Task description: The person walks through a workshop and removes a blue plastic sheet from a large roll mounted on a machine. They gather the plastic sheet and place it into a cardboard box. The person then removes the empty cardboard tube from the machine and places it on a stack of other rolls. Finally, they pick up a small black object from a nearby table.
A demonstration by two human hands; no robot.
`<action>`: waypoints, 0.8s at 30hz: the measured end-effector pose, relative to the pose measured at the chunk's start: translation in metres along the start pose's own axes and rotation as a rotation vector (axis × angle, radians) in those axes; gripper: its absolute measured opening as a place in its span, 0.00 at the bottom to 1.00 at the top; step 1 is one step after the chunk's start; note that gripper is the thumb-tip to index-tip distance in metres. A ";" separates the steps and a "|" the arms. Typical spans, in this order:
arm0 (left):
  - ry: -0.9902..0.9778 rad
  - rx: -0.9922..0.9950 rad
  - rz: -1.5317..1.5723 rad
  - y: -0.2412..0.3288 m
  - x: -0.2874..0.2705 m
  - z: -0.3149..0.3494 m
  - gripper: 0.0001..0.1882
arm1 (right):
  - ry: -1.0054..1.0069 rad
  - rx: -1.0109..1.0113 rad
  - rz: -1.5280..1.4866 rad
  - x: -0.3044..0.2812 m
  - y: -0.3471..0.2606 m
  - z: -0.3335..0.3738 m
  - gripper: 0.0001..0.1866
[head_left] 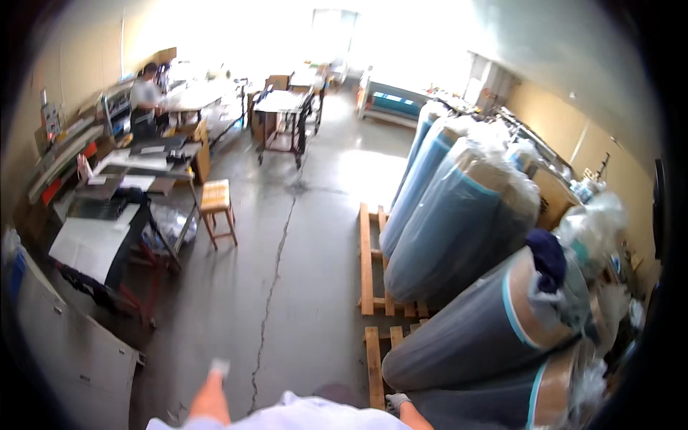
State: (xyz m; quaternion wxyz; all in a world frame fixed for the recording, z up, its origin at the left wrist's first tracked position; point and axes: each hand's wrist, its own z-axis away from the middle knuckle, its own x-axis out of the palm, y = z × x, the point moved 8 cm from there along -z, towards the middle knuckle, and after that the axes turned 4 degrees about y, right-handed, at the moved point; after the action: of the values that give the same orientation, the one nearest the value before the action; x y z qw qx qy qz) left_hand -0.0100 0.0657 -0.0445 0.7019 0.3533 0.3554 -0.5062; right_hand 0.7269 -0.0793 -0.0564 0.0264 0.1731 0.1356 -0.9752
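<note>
At the bottom of the view, the person's right hand (pixel 396 401) in a pale glove is just beside the big grey roll of sheet material wrapped in clear plastic (pixel 473 326). That roll lies on its side on a low wooden pallet (pixel 373 358), at the right of the room. The fingers look curled, but the hand is small and partly hidden, so I cannot tell if they grip anything. The left hand (pixel 218 369) is out over the grey concrete floor (pixel 287 287). It is blurry, and I cannot tell if its fingers are spread or closed. It holds nothing that I can see.

The grey roll looks very heavy and stiff. Its plastic wrap is probably slippery. The brown cardboard end with the blue ring (pixel 534 301) looks like the best place to hold it.

More blue rolls in plastic wrap (pixel 444 215) lean behind it. A dark blue cloth (pixel 548 258) sits on top of the grey roll. White sheets lie on a dark tabletop (pixel 93 244) on the left, near a small wooden stool (pixel 216 204). Far off, another person (pixel 145 97) works at a bench.
</note>
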 end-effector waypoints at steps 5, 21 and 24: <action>0.596 0.223 0.536 0.275 -0.389 -0.202 0.22 | -0.020 -0.034 0.047 -0.011 -0.106 -0.036 0.16; 1.145 0.785 0.131 0.725 -1.052 -0.517 0.17 | -0.055 -0.625 0.151 0.107 -0.975 -0.061 0.14; 1.171 0.790 0.123 0.767 -1.114 -0.627 0.16 | -0.067 -0.641 0.192 0.119 -1.084 -0.093 0.16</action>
State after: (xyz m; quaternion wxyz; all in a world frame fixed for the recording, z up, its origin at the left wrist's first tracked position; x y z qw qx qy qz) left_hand 0.3776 1.2965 0.7019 0.2421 0.8152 0.4434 -0.2834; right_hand 0.5391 0.9879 0.0953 0.1757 0.1357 0.4175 -0.8811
